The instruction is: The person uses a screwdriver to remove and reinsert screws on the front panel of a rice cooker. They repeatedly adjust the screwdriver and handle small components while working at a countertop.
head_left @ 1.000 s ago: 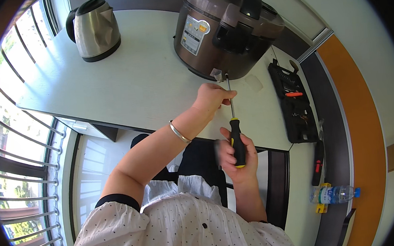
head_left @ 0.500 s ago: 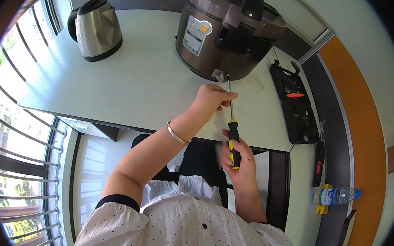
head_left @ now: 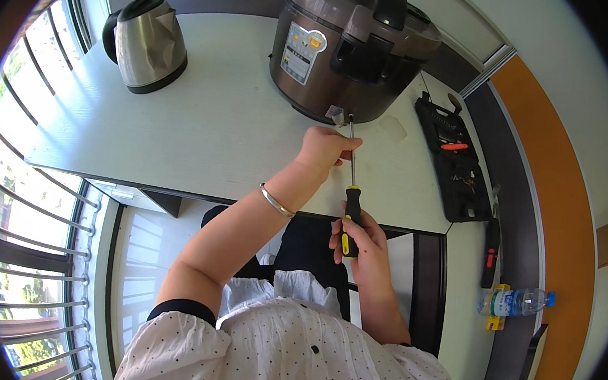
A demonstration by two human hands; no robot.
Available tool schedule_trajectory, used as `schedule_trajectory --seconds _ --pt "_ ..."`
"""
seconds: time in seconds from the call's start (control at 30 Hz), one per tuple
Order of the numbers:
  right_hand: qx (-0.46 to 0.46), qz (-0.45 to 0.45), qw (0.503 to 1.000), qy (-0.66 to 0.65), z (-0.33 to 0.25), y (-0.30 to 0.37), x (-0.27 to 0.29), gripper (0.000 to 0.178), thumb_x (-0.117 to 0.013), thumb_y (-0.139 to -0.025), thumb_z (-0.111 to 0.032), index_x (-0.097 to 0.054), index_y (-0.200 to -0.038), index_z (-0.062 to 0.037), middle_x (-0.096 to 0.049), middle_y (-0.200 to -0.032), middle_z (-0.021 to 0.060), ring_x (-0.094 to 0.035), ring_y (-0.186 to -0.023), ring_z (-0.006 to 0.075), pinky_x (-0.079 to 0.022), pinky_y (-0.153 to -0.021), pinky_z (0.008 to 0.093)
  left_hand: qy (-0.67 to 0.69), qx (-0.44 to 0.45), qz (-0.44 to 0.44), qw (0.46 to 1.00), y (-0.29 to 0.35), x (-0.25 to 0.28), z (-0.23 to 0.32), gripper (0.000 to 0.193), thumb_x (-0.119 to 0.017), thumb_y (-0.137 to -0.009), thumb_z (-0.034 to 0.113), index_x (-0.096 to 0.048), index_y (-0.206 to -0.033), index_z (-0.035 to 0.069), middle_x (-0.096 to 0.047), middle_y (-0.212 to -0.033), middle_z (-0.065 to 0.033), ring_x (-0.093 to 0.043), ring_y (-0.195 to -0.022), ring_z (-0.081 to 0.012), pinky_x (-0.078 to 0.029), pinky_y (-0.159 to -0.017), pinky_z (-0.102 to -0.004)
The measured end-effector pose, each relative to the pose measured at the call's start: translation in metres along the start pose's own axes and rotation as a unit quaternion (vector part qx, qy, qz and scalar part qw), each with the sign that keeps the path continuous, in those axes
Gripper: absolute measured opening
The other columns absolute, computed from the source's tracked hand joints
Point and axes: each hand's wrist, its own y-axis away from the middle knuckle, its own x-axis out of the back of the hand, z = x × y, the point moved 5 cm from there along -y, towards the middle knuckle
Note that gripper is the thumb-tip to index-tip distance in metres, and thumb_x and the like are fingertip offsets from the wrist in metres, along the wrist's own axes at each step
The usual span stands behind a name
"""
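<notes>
A brown rice cooker (head_left: 323,67) stands on the white table, its lower front edge facing me. The long shaft of a black and yellow screwdriver (head_left: 353,204) reaches up to that lower edge, its tip touching the cooker beside a small clear flap (head_left: 335,114). My right hand (head_left: 364,241) is wrapped round the handle. Close to the tip, my left hand (head_left: 329,147) pinches the shaft between thumb and fingers. A metal bangle circles my left wrist.
A steel kettle (head_left: 153,48) stands at the back left of the white table (head_left: 220,118). To the right lies an opened black tool case (head_left: 459,167) with an orange-handled tool. Farther down that side are a black and red tool (head_left: 491,252) and a water bottle (head_left: 514,303) lying flat.
The screwdriver's handle has swung slightly left and turned in my right hand, whose fingers have shifted round it. My left hand stays on the shaft.
</notes>
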Motion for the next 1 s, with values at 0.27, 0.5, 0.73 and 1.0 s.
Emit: schedule_trajectory --seconds 0.27,0.5,0.73,1.0 --pt "-0.176 -0.194 0.763 -0.591 0.005 0.0 -0.005 0.04 -0.044 -0.088 -0.02 -0.044 -0.121 0.0042 -0.048 -0.079 0.0111 -0.043 -0.048 0.0144 -0.035 -0.035 0.0241 0.067 0.001 -0.067 0.996 0.008 -0.006 0.008 0.02 -0.067 -0.079 0.019 -0.064 -0.084 0.0 -0.063 -0.075 -0.0056 -0.059 -0.07 -0.0137 -0.043 -0.064 -0.0253" --pt "-0.119 -0.096 0.93 -0.335 0.005 -0.002 -0.002 0.042 -0.044 -0.089 -0.028 -0.047 -0.115 0.0052 -0.045 -0.064 0.0065 -0.042 -0.045 0.0148 -0.037 -0.04 0.0258 0.053 0.021 -0.06 0.997 0.001 -0.004 0.0 0.019 -0.065 -0.081 0.017 -0.064 -0.086 -0.001 -0.064 -0.079 -0.0063 -0.062 -0.075 -0.0143 -0.045 -0.068 -0.0254" --pt "-0.107 -0.142 0.912 -0.369 0.006 0.003 -0.001 0.043 -0.042 -0.09 -0.028 -0.045 -0.117 0.0052 -0.042 -0.065 0.0046 -0.04 -0.047 0.0111 -0.035 -0.037 0.0229 0.049 0.009 -0.048 0.998 0.002 -0.004 -0.001 0.018 -0.067 -0.079 0.017 -0.064 -0.084 0.0 -0.064 -0.077 -0.0064 -0.061 -0.071 -0.0141 -0.043 -0.062 -0.0249" --pt "-0.104 -0.151 0.909 -0.375 0.008 0.0 0.002 0.042 -0.042 -0.09 -0.027 -0.045 -0.118 0.0051 -0.043 -0.067 0.0046 -0.04 -0.049 0.0102 -0.035 -0.037 0.0216 0.052 0.004 -0.04 0.998 0.005 -0.005 0.0 0.018 -0.067 -0.078 0.018 -0.064 -0.081 0.0 -0.064 -0.073 -0.0066 -0.06 -0.068 -0.0133 -0.042 -0.06 -0.0242"
